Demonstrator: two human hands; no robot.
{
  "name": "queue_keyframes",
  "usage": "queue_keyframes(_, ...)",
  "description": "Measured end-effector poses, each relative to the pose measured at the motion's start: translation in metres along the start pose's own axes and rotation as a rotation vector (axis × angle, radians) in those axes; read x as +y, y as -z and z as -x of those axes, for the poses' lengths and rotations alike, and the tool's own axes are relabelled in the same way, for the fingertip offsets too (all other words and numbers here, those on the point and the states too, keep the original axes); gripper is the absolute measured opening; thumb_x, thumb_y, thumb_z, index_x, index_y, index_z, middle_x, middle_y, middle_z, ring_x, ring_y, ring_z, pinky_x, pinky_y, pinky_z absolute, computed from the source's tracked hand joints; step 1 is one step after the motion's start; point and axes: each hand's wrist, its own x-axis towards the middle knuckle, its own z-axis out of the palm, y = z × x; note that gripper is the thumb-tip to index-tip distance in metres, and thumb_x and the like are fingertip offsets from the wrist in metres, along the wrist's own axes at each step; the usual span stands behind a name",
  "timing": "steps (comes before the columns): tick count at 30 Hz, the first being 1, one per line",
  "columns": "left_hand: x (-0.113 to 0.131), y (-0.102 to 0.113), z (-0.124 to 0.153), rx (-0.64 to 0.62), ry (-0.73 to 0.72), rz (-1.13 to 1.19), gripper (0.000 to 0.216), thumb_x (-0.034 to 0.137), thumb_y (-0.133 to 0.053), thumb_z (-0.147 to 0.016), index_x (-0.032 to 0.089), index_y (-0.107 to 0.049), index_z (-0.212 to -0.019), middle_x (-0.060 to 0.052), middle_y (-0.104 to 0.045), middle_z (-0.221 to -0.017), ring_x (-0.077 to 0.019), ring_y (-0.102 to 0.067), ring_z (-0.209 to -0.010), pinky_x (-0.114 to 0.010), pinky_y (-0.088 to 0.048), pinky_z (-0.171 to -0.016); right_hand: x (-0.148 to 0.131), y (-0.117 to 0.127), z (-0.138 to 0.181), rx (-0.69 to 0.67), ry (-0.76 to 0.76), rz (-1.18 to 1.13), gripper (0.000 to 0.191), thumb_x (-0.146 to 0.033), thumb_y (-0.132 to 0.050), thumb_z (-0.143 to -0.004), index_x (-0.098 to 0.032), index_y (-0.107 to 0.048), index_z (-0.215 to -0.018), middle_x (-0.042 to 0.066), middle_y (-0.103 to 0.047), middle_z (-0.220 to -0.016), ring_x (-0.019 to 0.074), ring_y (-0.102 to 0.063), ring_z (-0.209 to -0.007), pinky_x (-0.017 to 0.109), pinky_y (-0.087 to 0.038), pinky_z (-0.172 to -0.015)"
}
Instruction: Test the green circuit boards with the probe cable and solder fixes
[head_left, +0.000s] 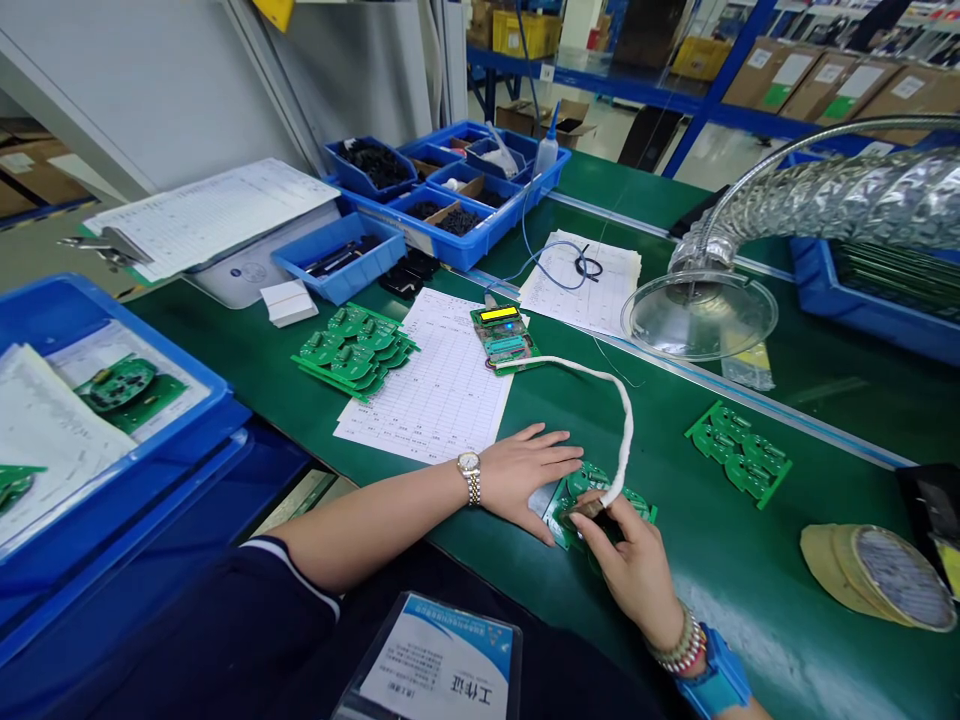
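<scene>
Work badge (442,660), six o'clock; open left hand (517,480) likely steadies circuit-board panel (589,482) while right hand (637,570) pinches white cable (627,420)'s brown connector (588,508).

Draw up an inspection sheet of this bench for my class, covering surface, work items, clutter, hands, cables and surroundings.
Surface: green bench top, with papers lying on it.
Work items: green circuit panel at the hands; small board with lit yellow display.
Clutter: stacked panels, blue compartment tray.
Hands: left hand spread at the panel's edge; right hand pinching a brown piece over the panel.
Cables: white cable running from small board to brown piece.
Surroundings: silver duct at right; shelving with cartons behind.
</scene>
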Motion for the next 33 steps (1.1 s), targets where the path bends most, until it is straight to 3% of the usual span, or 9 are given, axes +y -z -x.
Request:
queue_keyframes(12,0.001,0.003,0.001,-0.022,0.012,0.015,0.09,0.065,-0.057,-0.066,0.013,-0.034,-0.137,-0.01,-0.03,-0.145,-0.0302,-0.018,-0.135,-0.049,-0.007,-0.11,0.002,-0.002,0.001,-0.017,-0.052,-0.044,0.011,-0.031,-0.057,-0.082,-0.02,-0.056,-0.081,0.002,-0.062,-0.078,0.0163,-0.058,-0.071,0.029,-0.045,-0.069)
queue_keyframes(16,0.011,0.006,-0.003,-0.033,0.028,-0.041,0.098,0.066,-0.061,-0.061,0.008,-0.033,-0.136,-0.016,-0.028,-0.145,-0.0331,-0.018,-0.135,-0.054,-0.007,-0.108,0.001,0.002,0.0,-0.003,-0.121,-0.175,0.015,-0.034,-0.059,-0.08,-0.019,-0.058,-0.08,0.004,-0.063,-0.078,0.0176,-0.059,-0.073,0.03,-0.047,-0.07)
queue_keyframes(20,0.024,0.0,-0.018,-0.012,-0.041,-0.094,0.103,0.067,-0.064,-0.057,0.009,-0.031,-0.136,-0.019,-0.028,-0.144,-0.0353,-0.022,-0.132,-0.055,-0.015,-0.105,0.008,0.019,-0.003,0.16,-0.295,-0.493,0.02,-0.037,-0.064,-0.075,-0.019,-0.058,-0.083,0.004,-0.063,-0.083,0.0173,-0.06,-0.081,0.029,-0.049,-0.075)
queue_keyframes(25,0.03,-0.011,-0.023,0.067,-0.111,-0.153,0.088,0.066,-0.061,-0.062,0.014,-0.042,-0.129,-0.017,-0.047,-0.126,-0.0288,-0.043,-0.116,-0.041,-0.034,-0.097,0.019,0.038,-0.007,0.364,-0.478,-0.792,0.027,-0.037,-0.074,-0.064,-0.019,-0.059,-0.076,-0.001,-0.056,-0.078,0.011,-0.055,-0.072,0.02,-0.048,-0.064)
queue_keyframes(27,0.026,-0.006,-0.009,0.123,-0.035,-0.174,0.087,0.069,-0.058,-0.061,0.015,-0.044,-0.128,-0.017,-0.051,-0.119,-0.0284,-0.048,-0.109,-0.041,-0.037,-0.094,0.018,0.041,-0.008,0.389,-0.507,-0.822,0.029,-0.039,-0.076,-0.061,-0.018,-0.06,-0.074,-0.001,-0.054,-0.078,0.0099,-0.052,-0.067,0.019,-0.046,-0.057)
queue_keyframes(29,0.016,0.009,0.015,0.194,0.137,-0.203,0.087,0.07,-0.057,-0.061,0.016,-0.044,-0.129,-0.017,-0.05,-0.12,-0.0287,-0.048,-0.108,-0.042,-0.036,-0.095,0.016,0.042,-0.008,0.386,-0.518,-0.825,0.03,-0.04,-0.076,-0.061,-0.018,-0.06,-0.073,0.0,-0.054,-0.076,0.01,-0.05,-0.064,0.02,-0.046,-0.055)
queue_keyframes(32,-0.008,0.047,0.063,0.331,0.593,-0.293,0.083,0.07,-0.056,-0.061,0.02,-0.047,-0.128,-0.013,-0.048,-0.125,-0.028,-0.047,-0.112,-0.04,-0.038,-0.098,0.015,0.039,-0.008,0.343,-0.514,-0.798,0.029,-0.041,-0.074,-0.062,-0.018,-0.061,-0.075,0.001,-0.054,-0.074,0.0109,-0.048,-0.061,0.023,-0.046,-0.054)
queue_keyframes(33,-0.018,0.061,0.08,0.38,0.716,-0.324,0.08,0.069,-0.053,-0.067,0.016,-0.047,-0.127,-0.016,-0.047,-0.126,-0.0318,-0.045,-0.114,-0.045,-0.037,-0.097,0.015,0.038,-0.008,0.329,-0.508,-0.789,0.029,-0.041,-0.074,-0.063,-0.018,-0.061,-0.076,0.001,-0.054,-0.073,0.0113,-0.048,-0.061,0.024,-0.046,-0.054)
